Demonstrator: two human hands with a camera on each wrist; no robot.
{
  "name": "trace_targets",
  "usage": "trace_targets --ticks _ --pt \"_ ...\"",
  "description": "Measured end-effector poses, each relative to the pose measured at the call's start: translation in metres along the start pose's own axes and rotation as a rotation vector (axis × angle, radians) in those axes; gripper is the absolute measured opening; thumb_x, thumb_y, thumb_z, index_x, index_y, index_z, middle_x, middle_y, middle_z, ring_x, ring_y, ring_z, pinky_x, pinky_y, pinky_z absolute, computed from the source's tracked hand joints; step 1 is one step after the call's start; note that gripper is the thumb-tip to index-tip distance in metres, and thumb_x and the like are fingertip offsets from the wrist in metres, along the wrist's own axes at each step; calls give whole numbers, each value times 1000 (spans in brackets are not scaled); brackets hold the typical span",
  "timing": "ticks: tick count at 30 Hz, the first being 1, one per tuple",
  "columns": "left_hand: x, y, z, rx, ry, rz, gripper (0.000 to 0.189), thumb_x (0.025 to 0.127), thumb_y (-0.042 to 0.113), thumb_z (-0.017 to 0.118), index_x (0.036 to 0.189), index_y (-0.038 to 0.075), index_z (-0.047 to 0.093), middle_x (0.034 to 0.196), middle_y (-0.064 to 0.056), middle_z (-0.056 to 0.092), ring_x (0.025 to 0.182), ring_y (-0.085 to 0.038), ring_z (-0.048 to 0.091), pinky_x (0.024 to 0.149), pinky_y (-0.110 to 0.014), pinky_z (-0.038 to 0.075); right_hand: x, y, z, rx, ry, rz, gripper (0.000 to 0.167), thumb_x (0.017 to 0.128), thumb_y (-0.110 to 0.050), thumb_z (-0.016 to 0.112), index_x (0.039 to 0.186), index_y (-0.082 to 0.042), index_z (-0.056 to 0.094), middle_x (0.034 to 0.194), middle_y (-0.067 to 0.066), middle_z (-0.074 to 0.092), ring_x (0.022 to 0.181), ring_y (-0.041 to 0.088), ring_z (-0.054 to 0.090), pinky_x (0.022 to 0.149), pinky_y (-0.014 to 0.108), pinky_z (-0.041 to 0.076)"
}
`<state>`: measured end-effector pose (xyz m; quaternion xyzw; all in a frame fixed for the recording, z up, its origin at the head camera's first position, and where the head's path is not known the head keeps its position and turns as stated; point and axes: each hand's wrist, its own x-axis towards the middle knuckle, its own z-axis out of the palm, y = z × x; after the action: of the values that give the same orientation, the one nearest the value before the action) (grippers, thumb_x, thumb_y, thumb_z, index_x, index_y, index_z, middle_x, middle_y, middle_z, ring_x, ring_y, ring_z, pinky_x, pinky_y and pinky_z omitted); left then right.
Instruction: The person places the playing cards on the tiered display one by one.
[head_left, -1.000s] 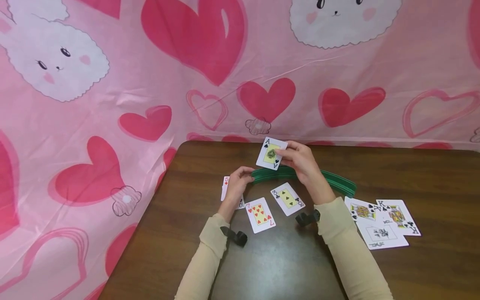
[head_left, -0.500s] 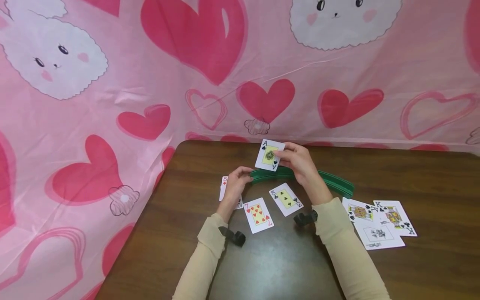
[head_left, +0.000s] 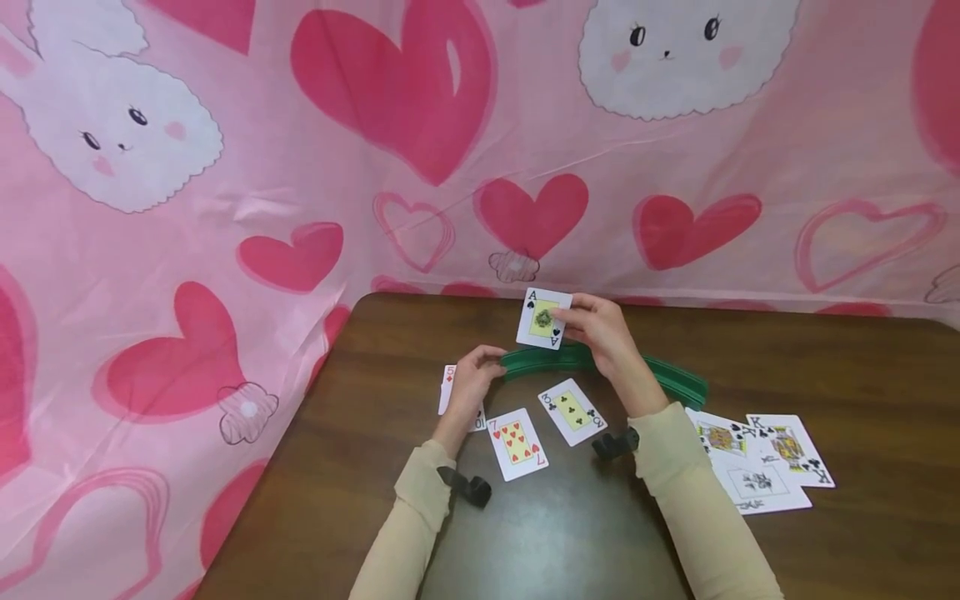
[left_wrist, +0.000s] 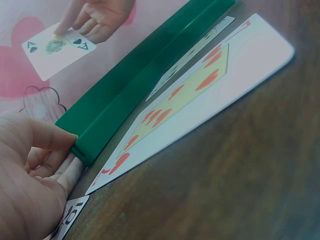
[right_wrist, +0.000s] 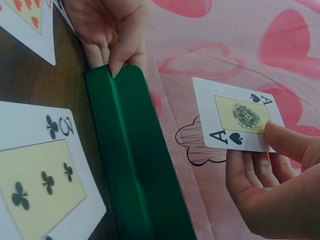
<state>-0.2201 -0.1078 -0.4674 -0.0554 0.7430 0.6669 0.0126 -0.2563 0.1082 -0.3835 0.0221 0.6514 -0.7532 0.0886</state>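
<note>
One end of the green rack (head_left: 547,360) is pinched in your left hand (head_left: 472,378), likely to steady it on the counter (head_left: 562,533). Your right hand (head_left: 604,335) grips the ace (head_left: 542,319) by one side, thumb on the face and fingers behind, which leaves most of the print uncovered, perhaps so you can read it. The ace is up over the rack, apart from it. The seven (head_left: 517,445) and club card (head_left: 572,412) lie face up on your side of the rack, seemingly for easy reach.
</note>
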Motion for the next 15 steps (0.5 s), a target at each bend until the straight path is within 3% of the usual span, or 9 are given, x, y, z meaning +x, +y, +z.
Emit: trace_targets --ticks 7,15 --pt "-4 -4 -10 4 43 -8 22 97 0 62 116 2 72 117 -12 69 108 -27 65 102 -45 49 2 8 16 -14 -47 -13 42 99 -11 70 134 9 60 121 17 66 91 18 68 84 27 58" --pt "-8 -4 -15 15 28 3 22 97 3 62 117 2 72 119 -12 69 110 -28 65 102 -44 50 3 14 19 -18 -29 -24 38 98 -11 71 130 8 61 117 15 70 89 18 68 86 31 59"
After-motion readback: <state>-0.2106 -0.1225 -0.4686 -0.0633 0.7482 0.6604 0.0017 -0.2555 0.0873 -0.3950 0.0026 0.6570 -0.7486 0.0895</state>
